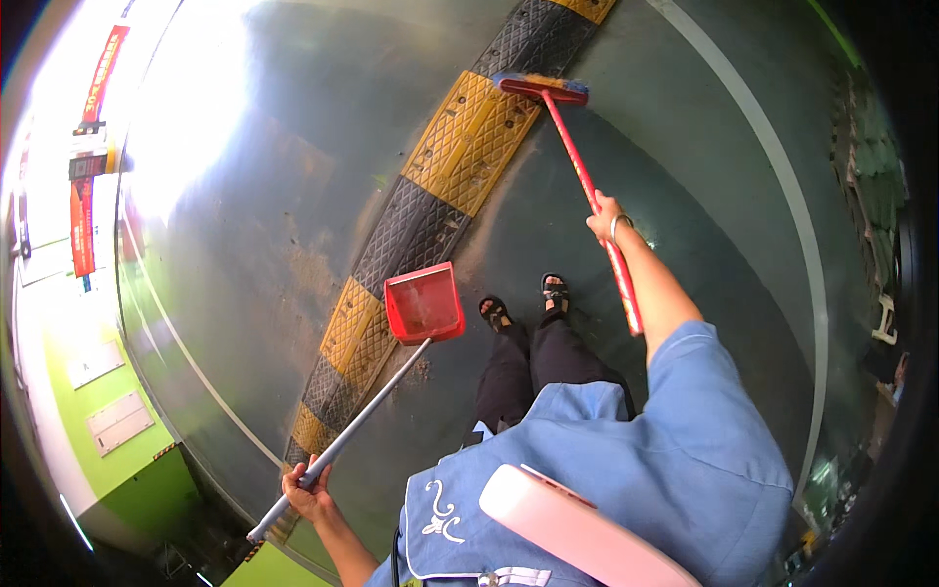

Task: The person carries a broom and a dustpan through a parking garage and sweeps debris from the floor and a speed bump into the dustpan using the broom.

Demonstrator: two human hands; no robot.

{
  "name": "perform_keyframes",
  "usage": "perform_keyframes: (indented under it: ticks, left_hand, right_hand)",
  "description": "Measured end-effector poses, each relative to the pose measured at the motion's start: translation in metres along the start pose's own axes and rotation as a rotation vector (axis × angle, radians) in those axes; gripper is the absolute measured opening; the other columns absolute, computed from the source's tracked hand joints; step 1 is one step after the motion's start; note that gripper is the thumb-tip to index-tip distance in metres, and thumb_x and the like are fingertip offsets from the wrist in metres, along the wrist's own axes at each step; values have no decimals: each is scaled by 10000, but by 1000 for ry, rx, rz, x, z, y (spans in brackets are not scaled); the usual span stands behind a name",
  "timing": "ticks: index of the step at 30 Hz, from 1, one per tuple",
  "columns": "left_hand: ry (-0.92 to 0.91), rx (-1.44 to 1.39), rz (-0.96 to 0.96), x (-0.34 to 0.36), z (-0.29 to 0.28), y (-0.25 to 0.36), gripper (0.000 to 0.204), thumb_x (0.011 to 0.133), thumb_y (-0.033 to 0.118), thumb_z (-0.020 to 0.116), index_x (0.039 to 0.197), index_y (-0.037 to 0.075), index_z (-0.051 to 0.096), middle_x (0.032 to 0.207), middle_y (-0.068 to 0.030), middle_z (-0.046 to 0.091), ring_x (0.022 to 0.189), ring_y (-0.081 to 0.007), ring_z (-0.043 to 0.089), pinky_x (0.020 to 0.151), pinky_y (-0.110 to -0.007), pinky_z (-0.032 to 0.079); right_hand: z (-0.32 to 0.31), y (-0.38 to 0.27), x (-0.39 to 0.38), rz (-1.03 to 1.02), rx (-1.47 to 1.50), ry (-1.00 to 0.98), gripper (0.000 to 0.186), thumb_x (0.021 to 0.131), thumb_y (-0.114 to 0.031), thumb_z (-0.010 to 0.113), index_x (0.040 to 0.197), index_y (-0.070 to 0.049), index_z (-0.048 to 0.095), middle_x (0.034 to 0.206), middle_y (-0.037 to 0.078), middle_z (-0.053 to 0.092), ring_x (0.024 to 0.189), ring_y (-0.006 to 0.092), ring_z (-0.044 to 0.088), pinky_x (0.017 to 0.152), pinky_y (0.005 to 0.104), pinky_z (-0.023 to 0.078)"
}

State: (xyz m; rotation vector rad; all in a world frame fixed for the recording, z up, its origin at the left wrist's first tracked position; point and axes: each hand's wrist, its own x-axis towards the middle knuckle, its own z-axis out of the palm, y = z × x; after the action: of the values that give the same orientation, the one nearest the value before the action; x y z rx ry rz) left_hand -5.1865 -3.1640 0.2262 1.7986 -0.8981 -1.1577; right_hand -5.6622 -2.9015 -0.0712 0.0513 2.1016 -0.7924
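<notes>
Right hand (605, 217) grips the red broom (577, 157) (head on the speed bump (460, 147)); left hand (308, 489) clasps the dustpan (423, 305) handle.

Parking garage/driveway: painted green floor (293, 196) w/ lane lines (782, 186), yellow-black speed bump (430, 196).

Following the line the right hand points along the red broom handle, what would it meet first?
The right hand, closed on the red broom handle, points up along it. First in that line is the broom head resting on the yellow-and-black speed bump; depth is hard to judge.
</notes>
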Motion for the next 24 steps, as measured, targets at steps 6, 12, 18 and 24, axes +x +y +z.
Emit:
perform_keyframes:
  ticks: [6, 12, 18, 24]
  left_hand:
    - [-34, -33, -15, 23, -32, -8, 121, 648, 134, 449, 641, 13, 449, 690, -115, 522, 718, -364, 540, 439, -451, 496]
    - [-21, 32, 8, 75, -74, -33, 116, 699, 151, 431, 689, 36, 428, 704, -113, 520, 699, -333, 548, 428, -424, 498]
    - [-72, -11, -8, 125, -123, -52, 83, 702, 130, 421, 710, 48, 414, 724, -118, 523, 701, -313, 552, 434, -387, 501]
    - [-46, -24, -60, 151, -157, -62, 91, 652, 87, 455, 715, 34, 415, 709, -117, 522, 704, -294, 555, 434, -360, 500]
  right_hand:
    - [93, 26, -73, 103, -152, -110, 661, 608, 20, 521, 1172, -123, 208, 816, 120, 517, 505, 248, 554, 399, 353, 463]
    - [158, 78, -193, 142, -280, -487, 658, 585, -4, 442, 1204, -112, 245, 864, 192, 530, 651, 266, 570, 462, 327, 468]
    - [210, 121, -265, -252, -235, -243, 630, 568, -60, 489, 1174, -128, 329, 890, 163, 537, 683, 216, 550, 646, 275, 437]
    - [185, 85, -247, 40, -76, -104, 597, 619, -10, 432, 1191, -85, 276, 794, 144, 547, 397, 201, 501, 355, 298, 417]
